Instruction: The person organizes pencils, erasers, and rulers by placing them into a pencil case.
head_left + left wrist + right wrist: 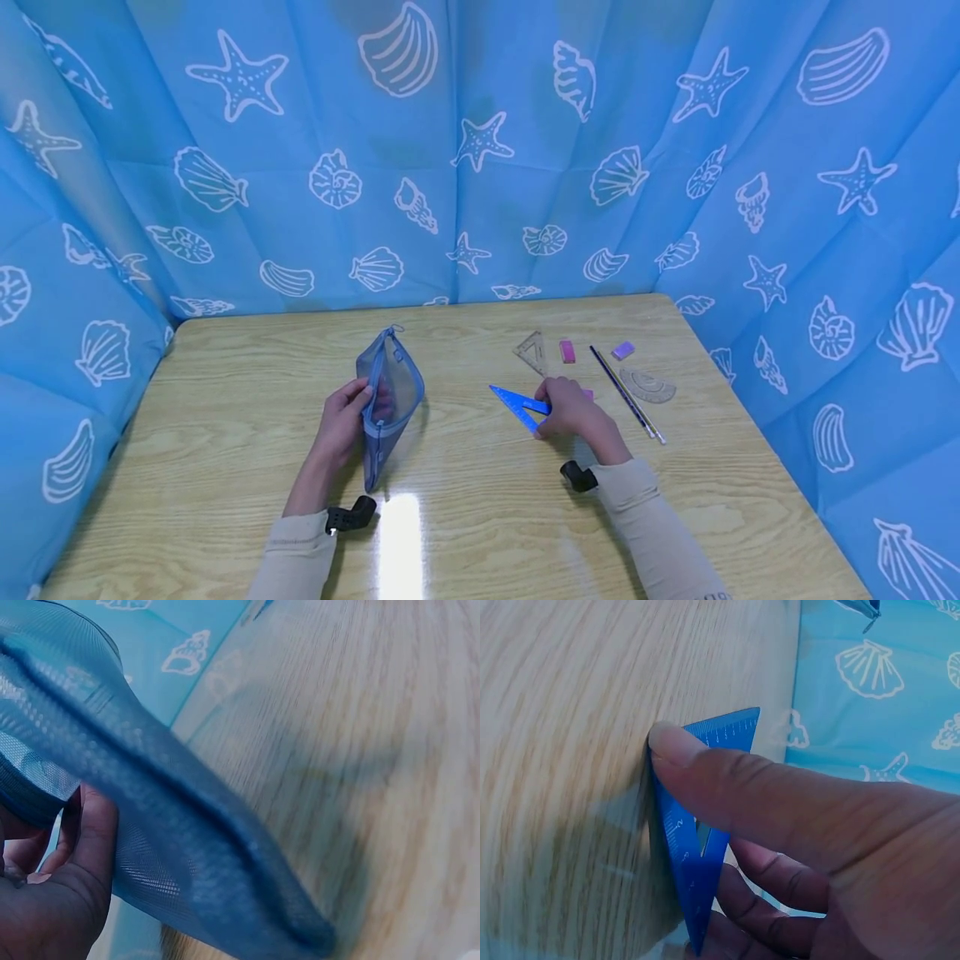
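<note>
A blue mesh zip pouch (405, 387) stands with its mouth open at the middle-left of the table, and the left hand (341, 421) grips its side. Up close in the left wrist view, the mesh (172, 802) hangs over the fingers of the left hand (67, 877). The right hand (573, 412) pinches a blue triangular ruler (516, 403) by one side. In the right wrist view the thumb of the right hand (780, 817) lies over the ruler (731, 729), with curled fingers behind it.
Around the right hand lie a clear triangle (532, 352), a pink eraser (567, 351), a purple eraser (622, 350), two pencils (624, 390) and a clear protractor (648, 386). A bit of pink (588, 393) shows beside the right hand. A blue curtain (465, 150) surrounds the wooden table (225, 417).
</note>
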The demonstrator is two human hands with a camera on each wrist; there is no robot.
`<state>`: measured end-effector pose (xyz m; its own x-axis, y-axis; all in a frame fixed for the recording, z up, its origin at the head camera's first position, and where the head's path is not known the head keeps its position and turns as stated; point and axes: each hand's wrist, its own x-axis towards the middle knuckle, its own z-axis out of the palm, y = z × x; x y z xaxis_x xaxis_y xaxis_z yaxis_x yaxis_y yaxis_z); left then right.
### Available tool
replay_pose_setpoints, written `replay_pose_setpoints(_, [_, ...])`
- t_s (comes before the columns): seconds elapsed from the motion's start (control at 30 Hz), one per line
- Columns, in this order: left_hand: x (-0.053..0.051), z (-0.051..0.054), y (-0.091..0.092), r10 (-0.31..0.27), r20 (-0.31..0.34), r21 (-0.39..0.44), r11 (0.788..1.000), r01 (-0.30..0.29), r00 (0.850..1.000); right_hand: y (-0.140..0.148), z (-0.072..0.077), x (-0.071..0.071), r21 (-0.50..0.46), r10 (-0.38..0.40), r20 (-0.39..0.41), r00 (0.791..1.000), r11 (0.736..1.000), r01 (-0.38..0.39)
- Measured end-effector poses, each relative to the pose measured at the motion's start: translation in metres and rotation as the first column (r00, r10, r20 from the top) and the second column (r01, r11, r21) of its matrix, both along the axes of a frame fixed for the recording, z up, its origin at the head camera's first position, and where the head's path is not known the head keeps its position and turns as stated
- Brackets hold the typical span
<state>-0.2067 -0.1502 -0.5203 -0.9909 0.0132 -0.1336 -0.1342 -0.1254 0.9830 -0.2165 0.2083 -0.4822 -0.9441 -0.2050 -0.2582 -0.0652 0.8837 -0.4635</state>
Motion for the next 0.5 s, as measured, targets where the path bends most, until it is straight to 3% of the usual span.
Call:
replay_pose_setpoints(0.3, [0.0005, -0.0016, 0.0003, 0.012, 0.006, -0.003, 1.000, -0.012, 1.000, -0.0011, -0.0002, 0.0032, -0.022, 0.007, 0.002, 1.000, 1.000, -0.007])
replay_pose_setpoints(0.5, [0.0007, -0.0022, -0.0014, 0.010, 0.007, -0.004, 1.000, -0.010, 1.000, 0.0017, -0.0019, 0.0024, -0.103, 0.007, 0.001, 1.000, 0.995, -0.007])
